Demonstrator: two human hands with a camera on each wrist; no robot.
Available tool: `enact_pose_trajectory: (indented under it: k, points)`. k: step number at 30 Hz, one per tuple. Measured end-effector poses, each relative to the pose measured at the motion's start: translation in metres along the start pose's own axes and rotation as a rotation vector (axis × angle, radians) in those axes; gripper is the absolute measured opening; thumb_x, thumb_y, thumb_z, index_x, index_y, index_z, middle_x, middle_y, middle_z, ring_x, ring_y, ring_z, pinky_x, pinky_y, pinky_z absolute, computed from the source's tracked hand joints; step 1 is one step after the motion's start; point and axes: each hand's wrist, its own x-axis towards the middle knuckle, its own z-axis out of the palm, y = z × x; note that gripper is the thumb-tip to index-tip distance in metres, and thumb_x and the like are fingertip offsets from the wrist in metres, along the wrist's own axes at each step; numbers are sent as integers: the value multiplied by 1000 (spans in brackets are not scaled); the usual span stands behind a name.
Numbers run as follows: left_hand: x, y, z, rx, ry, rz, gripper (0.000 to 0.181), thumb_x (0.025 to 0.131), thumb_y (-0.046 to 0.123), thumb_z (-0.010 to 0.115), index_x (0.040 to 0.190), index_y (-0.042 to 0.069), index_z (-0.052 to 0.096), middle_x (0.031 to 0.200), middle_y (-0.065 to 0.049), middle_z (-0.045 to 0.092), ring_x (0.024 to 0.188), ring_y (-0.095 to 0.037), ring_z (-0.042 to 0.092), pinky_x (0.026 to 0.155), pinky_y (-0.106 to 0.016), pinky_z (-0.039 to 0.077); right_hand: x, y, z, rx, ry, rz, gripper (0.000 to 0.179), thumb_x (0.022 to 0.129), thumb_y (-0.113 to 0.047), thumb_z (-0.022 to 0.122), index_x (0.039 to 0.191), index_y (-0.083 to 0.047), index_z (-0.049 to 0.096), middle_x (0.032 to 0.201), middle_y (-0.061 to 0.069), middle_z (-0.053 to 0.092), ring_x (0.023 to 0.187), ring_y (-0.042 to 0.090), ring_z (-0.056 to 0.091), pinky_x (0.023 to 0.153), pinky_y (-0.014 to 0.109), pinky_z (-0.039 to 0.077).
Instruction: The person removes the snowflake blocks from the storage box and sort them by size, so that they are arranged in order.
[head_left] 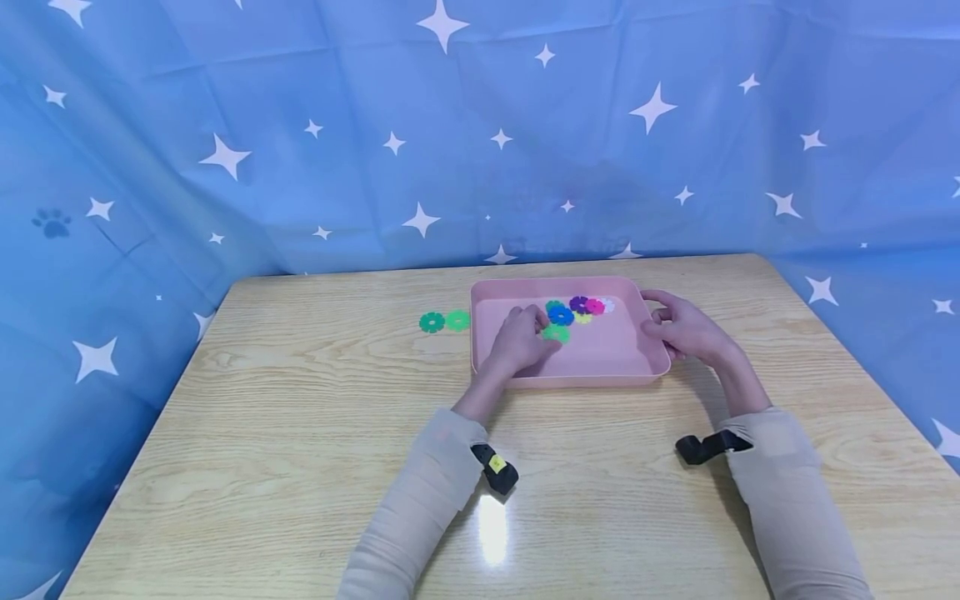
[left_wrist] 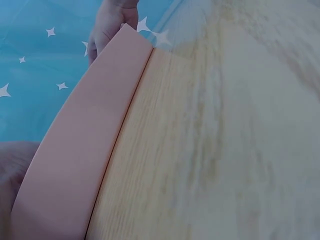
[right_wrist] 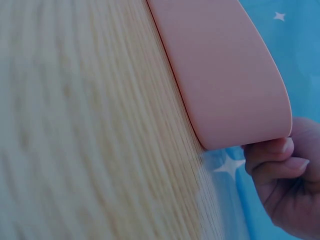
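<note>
A shallow pink tray lies on the table. My right hand grips its right side, thumb at the rim and fingers curled against the outer wall; the right wrist view shows those fingers at the tray's corner. My left hand reaches into the tray from the front, thumb and index finger apart beside a light green notched disc. Just beyond lie a blue disc, a purple disc, a pink disc and several others. The tray's wall hides most of the left hand in its wrist view.
Left of the tray, a dark green disc and a light green disc lie on the wooden table. A blue star-patterned curtain hangs behind the table's far edge and along both sides.
</note>
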Motion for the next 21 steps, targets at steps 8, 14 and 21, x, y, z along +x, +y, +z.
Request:
enact_pose_trajectory:
  k: [8, 14, 21]
  points:
    - [2, -2, -3, -123, 11, -34, 29, 88, 10, 77, 107, 9, 55, 93, -3, 57, 87, -17, 53, 75, -26, 46, 1, 1, 1, -3, 1, -2, 67, 102, -8, 55, 158, -1, 20, 82, 11, 47, 46, 13, 40, 41, 27, 34]
    - [1, 0, -6, -152, 34, -51, 19, 95, 11, 70, 106, 13, 55, 93, -1, 61, 86, -16, 57, 74, -27, 48, 1, 1, 2, -10, 5, -5, 66, 102, -8, 54, 158, -1, 20, 82, 11, 47, 46, 14, 41, 42, 27, 34]
    - [-5, 3, -14, -198, 80, -34, 13, 99, 10, 64, 110, 12, 58, 92, -2, 62, 81, -15, 59, 72, -26, 49, 1, 1, 1, -13, 5, 6, 68, 102, -8, 55, 159, -1, 18, 88, 13, 48, 46, 14, 41, 42, 27, 34]
